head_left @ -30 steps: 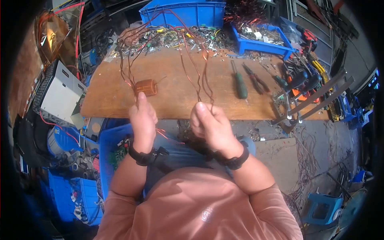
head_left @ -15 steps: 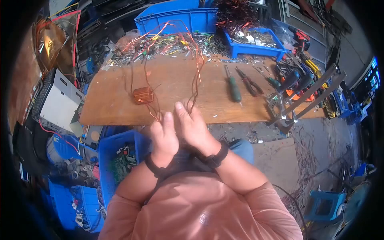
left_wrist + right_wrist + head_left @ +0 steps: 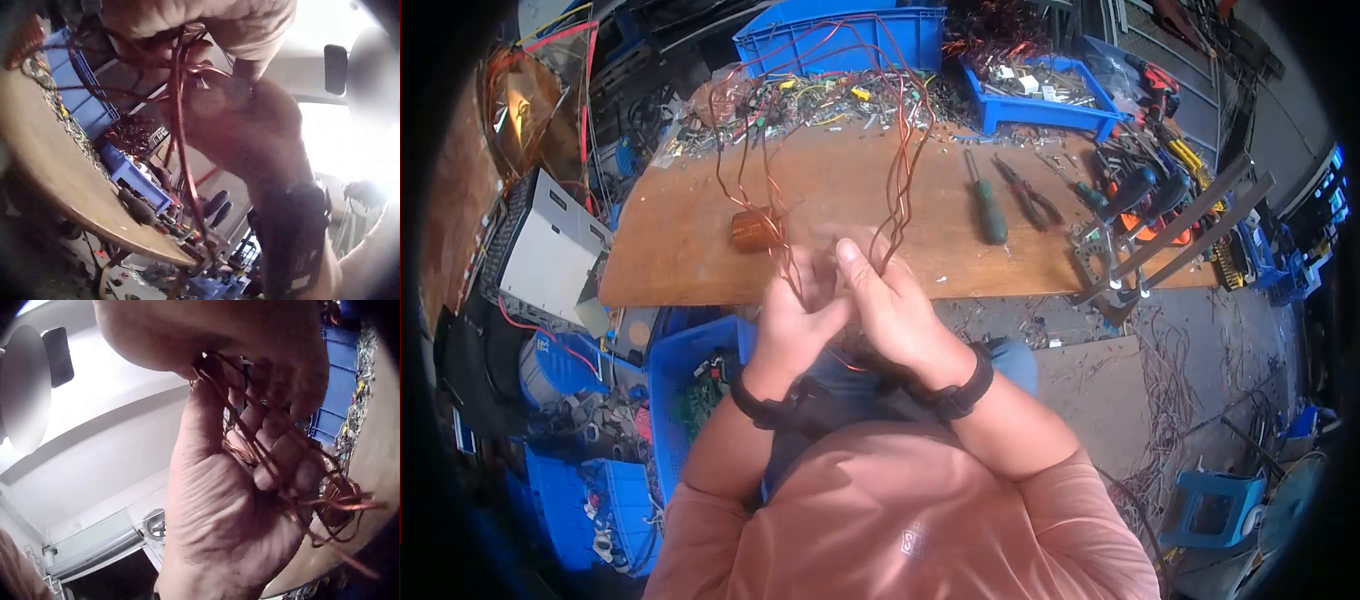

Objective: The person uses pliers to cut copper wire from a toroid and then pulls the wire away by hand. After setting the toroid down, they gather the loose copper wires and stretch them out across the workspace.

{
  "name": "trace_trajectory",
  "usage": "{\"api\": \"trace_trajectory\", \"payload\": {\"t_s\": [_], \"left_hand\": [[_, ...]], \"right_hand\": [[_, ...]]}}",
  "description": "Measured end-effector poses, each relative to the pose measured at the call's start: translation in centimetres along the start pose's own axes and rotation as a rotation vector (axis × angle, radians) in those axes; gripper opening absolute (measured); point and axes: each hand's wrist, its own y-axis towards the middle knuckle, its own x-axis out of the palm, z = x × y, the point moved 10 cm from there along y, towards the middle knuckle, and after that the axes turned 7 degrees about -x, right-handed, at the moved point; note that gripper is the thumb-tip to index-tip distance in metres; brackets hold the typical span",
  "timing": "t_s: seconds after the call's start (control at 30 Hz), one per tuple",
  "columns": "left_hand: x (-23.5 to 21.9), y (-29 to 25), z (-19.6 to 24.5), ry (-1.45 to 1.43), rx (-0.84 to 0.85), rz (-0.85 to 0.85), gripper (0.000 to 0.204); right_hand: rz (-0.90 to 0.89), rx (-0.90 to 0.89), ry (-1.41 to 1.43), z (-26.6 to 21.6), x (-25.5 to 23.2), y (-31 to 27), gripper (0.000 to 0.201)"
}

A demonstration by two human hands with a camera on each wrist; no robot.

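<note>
My left hand and right hand are pressed together at the near edge of the wooden bench, both gripping the gathered ends of the copper wire strands.

Head view: the strands rise from my fists in long loops arching over the bench toward the blue bin at its far side. Some strands run down to the small copper coil lying on the bench just beyond my left hand. A green-handled screwdriver and pliers lie to the right of the coil, well apart from it.

Left wrist view: the fingers curl round reddish strands; the right hand's palm fills the frame behind them.

Right wrist view: the strands cross the left palm, pinched under curled fingers.

Assessment: the wire looks light, springy and prone to kink and tangle; best held at the bundled ends, where it is gripped now.

Not determinable: how many strands each hand holds, and whether they are twisted together inside the grip. Both wrist views are blurred and backlit.
</note>
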Motion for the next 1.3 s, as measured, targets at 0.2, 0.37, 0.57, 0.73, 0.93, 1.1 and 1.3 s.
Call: {"api": "trace_trajectory", "payload": {"t_s": [0.2, 0.37, 0.57, 0.73, 0.93, 1.1, 1.3], "left_hand": [[0.8, -0.4, 1.4, 0.192, 0.025, -0.151, 0.056], [1.1, -0.5, 1.8, 0.451, -0.058, -0.124, 0.054], [0.3, -0.8, 1.0, 0.517, -0.077, -0.113, 0.043], [1.0, -1.0, 1.4, 0.364, -0.136, -0.155, 0.037], [2.5, -1.2, -0.3, 0.34, -0.247, -0.24, 0.042], [3.8, -1.4, -0.9, 0.505, -0.133, -0.266, 0.05], [4.0, -1.6, -1.9, 0.416, -0.22, -0.264, 0.043]], "right_hand": [[-0.114, 0.076, 0.277, 1.4, 1.0, 0.3, 0.05], [-0.24, -0.032, 0.001, -0.3, 1.3, 0.1, 0.061], [-0.227, 0.001, 0.09, -0.5, 1.9, -0.1, 0.064], [-0.388, 0.083, 0.459, 0.1, 2.9, -0.7, 0.075], [-0.395, 0.063, 0.794, -1.9, 1.5, 0.2, 0.091], [-0.32, 0.093, 0.692, -2.6, 0.9, 0.2, 0.085], [-0.171, 0.018, 0.648, -0.3, 0.1, 0.3, 0.06]]}}
